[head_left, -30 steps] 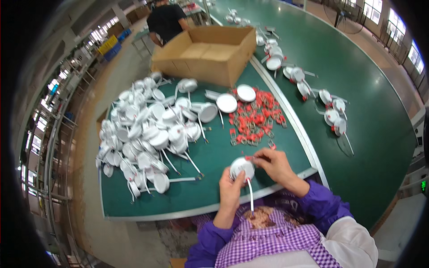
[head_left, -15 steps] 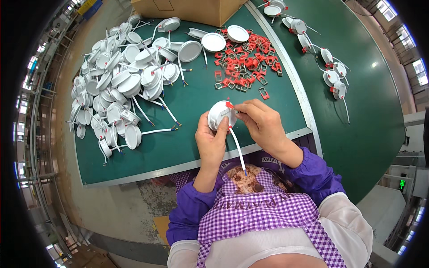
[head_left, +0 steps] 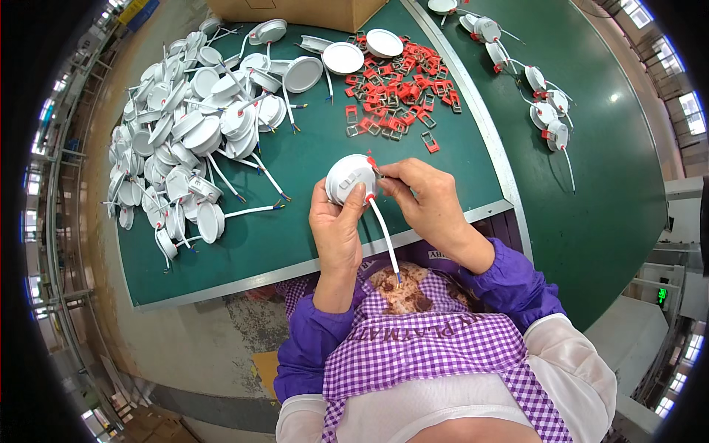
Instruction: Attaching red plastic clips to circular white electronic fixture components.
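My left hand point(head_left: 337, 229) is closed round a white round downlight point(head_left: 346, 177), with the thumb pressed on its back. A white cable point(head_left: 385, 236) hangs from the light's lower right edge and ends in bare coloured wires above my apron. At the light's right edge, my right hand point(head_left: 428, 198) pinches a red-and-metal spring clip point(head_left: 374, 167) between thumb and fingertips. The clip touches the rim; whether it is seated there is hidden by the fingers.
Many white downlights point(head_left: 199, 133) lie heaped on the green table point(head_left: 295, 192) at left. Loose red clips point(head_left: 402, 85) are piled ahead, near a cardboard box point(head_left: 295, 11). Across a metal edge strip point(head_left: 484, 125), several lights with clips point(head_left: 544, 114) stand on another green surface.
The light and both hands have shifted slightly left and up in view. The clip's red part now sits more upright at the rim, and my right fingers have moved lower along it.
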`<control>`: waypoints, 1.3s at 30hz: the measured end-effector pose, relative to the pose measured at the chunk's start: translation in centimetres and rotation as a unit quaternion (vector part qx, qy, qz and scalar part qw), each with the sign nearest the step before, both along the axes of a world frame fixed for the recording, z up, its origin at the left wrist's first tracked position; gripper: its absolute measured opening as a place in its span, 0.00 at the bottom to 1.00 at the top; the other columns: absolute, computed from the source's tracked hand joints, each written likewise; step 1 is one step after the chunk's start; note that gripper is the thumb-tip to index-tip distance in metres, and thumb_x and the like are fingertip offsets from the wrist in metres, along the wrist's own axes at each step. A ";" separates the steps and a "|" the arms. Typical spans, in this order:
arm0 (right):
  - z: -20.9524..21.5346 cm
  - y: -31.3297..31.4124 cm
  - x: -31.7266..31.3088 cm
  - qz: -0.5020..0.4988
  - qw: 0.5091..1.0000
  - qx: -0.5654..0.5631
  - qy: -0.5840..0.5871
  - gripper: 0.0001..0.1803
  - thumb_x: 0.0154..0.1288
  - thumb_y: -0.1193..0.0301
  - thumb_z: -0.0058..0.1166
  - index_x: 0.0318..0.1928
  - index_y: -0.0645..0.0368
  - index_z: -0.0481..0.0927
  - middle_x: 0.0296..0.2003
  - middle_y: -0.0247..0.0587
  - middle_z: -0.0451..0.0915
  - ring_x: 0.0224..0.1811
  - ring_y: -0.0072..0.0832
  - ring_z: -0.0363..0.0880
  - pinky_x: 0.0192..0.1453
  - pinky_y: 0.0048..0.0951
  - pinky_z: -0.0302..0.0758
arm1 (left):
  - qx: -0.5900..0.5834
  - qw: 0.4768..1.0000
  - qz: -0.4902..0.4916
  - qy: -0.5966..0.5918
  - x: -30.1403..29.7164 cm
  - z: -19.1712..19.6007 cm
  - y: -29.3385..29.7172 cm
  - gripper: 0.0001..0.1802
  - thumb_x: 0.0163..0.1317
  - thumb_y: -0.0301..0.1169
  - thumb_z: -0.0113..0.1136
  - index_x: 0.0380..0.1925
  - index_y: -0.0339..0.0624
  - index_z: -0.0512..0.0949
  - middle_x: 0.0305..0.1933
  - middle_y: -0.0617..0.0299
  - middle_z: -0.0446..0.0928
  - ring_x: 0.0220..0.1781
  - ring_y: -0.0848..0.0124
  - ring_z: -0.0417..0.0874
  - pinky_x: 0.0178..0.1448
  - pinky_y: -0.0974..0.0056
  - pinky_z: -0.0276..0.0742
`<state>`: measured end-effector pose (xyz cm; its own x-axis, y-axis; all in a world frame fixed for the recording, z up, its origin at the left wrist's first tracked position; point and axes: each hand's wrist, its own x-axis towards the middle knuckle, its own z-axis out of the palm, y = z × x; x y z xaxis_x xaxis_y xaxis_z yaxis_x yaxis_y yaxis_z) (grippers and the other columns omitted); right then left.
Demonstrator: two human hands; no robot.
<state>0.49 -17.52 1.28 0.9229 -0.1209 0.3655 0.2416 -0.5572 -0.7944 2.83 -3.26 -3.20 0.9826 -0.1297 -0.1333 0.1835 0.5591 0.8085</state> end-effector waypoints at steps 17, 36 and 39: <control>-0.3 -0.7 -0.9 0.020 0.980 0.176 0.086 0.11 0.64 0.80 0.57 0.47 0.65 0.75 0.33 0.48 0.83 0.35 0.31 0.86 0.38 0.28 0.80 | 0.073 0.994 -0.033 -0.079 -1.2 0.1 0.8 0.16 0.62 0.21 0.65 0.49 0.33 0.75 0.46 0.61 0.80 0.46 0.75 0.80 0.53 0.69 0.76; -1.5 -2.4 -0.9 0.117 0.885 0.331 0.306 0.19 0.68 0.67 0.60 0.52 0.68 0.76 0.34 0.43 0.85 0.35 0.24 0.84 0.34 0.26 0.80 | 0.097 0.992 -0.061 -0.057 -1.3 0.4 0.9 0.25 0.65 0.21 0.59 0.61 0.36 0.65 0.54 0.57 0.76 0.49 0.71 0.80 0.47 0.68 0.79; -1.4 -3.5 -0.4 0.010 0.967 0.141 0.210 0.13 0.64 0.69 0.61 0.46 0.63 0.80 0.33 0.47 0.85 0.33 0.31 0.84 0.35 0.32 0.78 | 0.102 0.994 -0.009 -0.048 -0.4 0.1 1.9 0.24 0.66 0.24 0.58 0.61 0.38 0.65 0.54 0.57 0.76 0.48 0.70 0.81 0.47 0.65 0.81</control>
<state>0.05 -20.99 -0.16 0.9859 -0.1424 -0.0881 -0.1279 -0.3017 -0.9448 2.41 -1.36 -3.11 0.9897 -0.1277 -0.0645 0.1087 0.3785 0.9192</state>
